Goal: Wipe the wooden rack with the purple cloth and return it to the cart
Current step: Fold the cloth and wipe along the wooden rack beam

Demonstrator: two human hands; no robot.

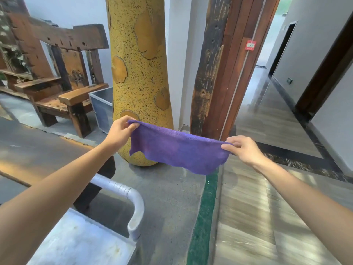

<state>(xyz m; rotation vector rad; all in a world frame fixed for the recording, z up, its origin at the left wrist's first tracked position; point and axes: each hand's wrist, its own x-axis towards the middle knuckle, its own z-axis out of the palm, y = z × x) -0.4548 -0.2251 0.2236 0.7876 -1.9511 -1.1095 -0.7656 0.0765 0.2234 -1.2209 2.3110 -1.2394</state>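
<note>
A purple cloth (177, 148) hangs spread out in the air at the centre of the view. My left hand (119, 131) pinches its upper left corner and my right hand (243, 148) pinches its upper right corner. The cloth sags between them in front of a tall yellow speckled vase. The cart (136, 209) is at the lower left: a grey handle bar and a pale metal top, partly hidden under my left forearm. Weathered wooden furniture (57, 60) that may be the rack stands at the far left.
The tall yellow vase (139, 73) stands on the grey floor just behind the cloth. A rough wooden post (208, 73) and a door frame rise to its right. A metal box (102, 108) sits left of the vase. A corridor opens at the right.
</note>
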